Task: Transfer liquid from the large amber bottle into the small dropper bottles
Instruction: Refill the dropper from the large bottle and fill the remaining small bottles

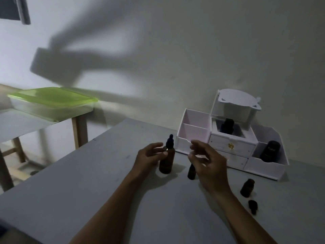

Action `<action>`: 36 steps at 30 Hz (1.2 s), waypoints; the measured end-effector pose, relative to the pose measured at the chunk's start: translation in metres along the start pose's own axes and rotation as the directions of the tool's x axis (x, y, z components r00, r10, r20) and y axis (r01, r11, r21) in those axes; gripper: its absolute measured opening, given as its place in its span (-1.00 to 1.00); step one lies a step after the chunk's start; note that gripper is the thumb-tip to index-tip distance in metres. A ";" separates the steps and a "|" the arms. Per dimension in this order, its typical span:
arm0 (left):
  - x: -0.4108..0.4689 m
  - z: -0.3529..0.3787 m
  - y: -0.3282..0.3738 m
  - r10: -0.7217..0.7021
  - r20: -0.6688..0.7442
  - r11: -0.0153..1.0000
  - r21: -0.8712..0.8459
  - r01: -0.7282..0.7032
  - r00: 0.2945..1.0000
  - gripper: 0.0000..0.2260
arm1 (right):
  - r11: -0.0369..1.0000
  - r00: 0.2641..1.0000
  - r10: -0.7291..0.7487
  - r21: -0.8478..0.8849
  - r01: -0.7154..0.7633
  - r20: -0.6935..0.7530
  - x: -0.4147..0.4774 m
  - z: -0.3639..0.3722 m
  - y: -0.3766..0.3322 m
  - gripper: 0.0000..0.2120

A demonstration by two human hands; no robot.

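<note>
Large amber bottle point(166, 160) upright, dropper-capped; small dropper bottles point(247, 188) upright nearby.

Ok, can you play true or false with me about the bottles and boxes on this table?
1. The large amber bottle stands upright with its dropper cap on. True.
2. The left hand is at the large bottle. True.
3. The green-lidded container sits on the same table as the bottles. False: it is on a separate table to the left.
4. The white organizer holds no bottles. False: dark bottles stand in two of its compartments.
5. A small bottle stands uncapped, a loose cap nearby. True.
</note>
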State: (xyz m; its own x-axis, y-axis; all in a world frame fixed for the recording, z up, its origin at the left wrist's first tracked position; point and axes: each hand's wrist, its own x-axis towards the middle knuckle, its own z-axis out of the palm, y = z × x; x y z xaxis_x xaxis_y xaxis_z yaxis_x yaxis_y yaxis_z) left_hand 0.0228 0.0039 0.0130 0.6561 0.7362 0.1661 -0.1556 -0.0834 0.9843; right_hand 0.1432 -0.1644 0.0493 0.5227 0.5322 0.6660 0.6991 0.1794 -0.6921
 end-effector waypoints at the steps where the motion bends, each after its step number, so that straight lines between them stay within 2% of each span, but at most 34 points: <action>1: 0.000 0.000 -0.002 -0.002 0.024 1.000 0.011 0.001 1.000 -0.63 | 1.000 1.000 0.019 0.017 -0.019 0.013 0.007 0.009 -0.004 -0.70; 4: 0.001 0.001 -0.007 -0.015 0.054 0.996 0.089 0.011 0.998 -0.67 | 0.997 0.997 0.074 0.018 -0.074 0.034 0.025 0.034 -0.009 -0.69; 9: 0.005 0.000 -0.009 0.013 0.027 0.981 0.192 -0.018 1.000 -0.57 | 0.983 0.980 0.183 0.008 -0.184 0.084 0.041 0.057 0.000 -0.76; 19: 0.007 -0.002 -0.013 0.029 0.033 0.981 0.192 -0.035 0.999 -0.56 | 0.981 0.980 0.194 0.006 -0.195 0.050 0.044 0.064 0.004 -0.77; 23: 0.007 0.000 -0.016 0.002 0.019 0.992 0.128 -0.004 1.000 -0.65 | 0.975 0.978 0.209 0.079 -0.208 -0.008 0.049 0.064 -0.001 -0.80; 30: 0.011 -0.002 -0.018 -0.013 0.031 0.994 0.112 0.009 0.999 -0.63 | 0.953 0.975 0.218 0.223 -0.207 -0.027 0.065 0.056 -0.017 -0.86; 36: 0.011 -0.001 -0.017 -0.006 0.023 0.993 0.120 0.003 1.000 -0.63 | 0.958 0.968 0.249 0.139 -0.251 0.031 0.069 0.051 -0.017 -0.89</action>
State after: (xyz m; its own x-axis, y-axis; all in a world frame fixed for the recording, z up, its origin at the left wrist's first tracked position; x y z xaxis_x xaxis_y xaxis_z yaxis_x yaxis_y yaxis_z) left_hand 0.0313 0.0141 -0.0021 0.6736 0.7212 0.1614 -0.0634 -0.1612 0.9849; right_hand 0.1422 -0.0887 0.0925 0.6648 0.5855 0.4639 0.4708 0.1538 -0.8687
